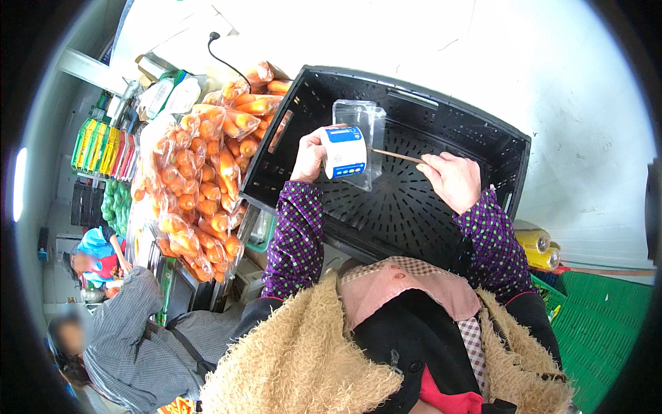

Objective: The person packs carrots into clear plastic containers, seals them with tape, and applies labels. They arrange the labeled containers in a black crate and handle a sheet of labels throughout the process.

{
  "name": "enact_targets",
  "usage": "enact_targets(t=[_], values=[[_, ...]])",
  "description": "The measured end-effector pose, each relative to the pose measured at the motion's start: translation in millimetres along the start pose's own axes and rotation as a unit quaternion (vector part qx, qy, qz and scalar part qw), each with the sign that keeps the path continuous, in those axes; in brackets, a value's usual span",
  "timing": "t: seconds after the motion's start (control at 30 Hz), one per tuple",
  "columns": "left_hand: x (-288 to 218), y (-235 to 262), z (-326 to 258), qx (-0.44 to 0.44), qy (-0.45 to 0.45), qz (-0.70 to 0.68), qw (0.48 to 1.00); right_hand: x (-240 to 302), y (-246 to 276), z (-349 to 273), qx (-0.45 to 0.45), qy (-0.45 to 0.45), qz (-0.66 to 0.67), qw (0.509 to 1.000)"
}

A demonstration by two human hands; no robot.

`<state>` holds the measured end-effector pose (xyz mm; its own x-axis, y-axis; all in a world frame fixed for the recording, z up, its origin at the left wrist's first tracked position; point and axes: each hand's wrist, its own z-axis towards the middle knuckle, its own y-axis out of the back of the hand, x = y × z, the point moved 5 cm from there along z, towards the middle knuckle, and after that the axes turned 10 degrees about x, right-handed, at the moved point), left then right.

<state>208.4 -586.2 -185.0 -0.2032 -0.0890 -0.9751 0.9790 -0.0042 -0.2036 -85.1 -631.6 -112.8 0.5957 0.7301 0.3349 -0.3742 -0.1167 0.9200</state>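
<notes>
One white-and-blue label roll (345, 153) is up over the left part of the black crate (407, 214), gripped at its left side by the left hand (309, 155)! Across to the right, the right hand (455, 181) pinches a thin brown stick (401, 156), its tip pointing left at the roll; contact, can't tell. Clear plastic packaging (376, 131) shows just behind, and bagged carrots (207, 172) crowd the crate's left.
</notes>
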Motion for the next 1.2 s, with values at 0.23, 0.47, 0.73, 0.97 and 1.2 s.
enact_targets(t=[0.23,0.47,0.73,0.97,1.2], values=[[45,18,6,-0.005,0.006,-0.159,0.987,-11,-1,4,0.014,-0.011,0.184,0.983],[43,31,15,-0.01,-0.15,0.439,0.886,2,3,1,0.007,-0.001,0.143,0.99],[11,-19,-3,0.041,0.037,-0.004,0.998,2,-13,2,0.046,0.009,0.177,0.983],[15,-14,-7,-0.04,0.049,-0.209,0.976,-8,-15,3,0.065,-0.043,0.221,0.972],[45,16,5,-0.031,0.01,-0.345,0.938,8,4,1,0.028,-0.01,0.168,0.985]])
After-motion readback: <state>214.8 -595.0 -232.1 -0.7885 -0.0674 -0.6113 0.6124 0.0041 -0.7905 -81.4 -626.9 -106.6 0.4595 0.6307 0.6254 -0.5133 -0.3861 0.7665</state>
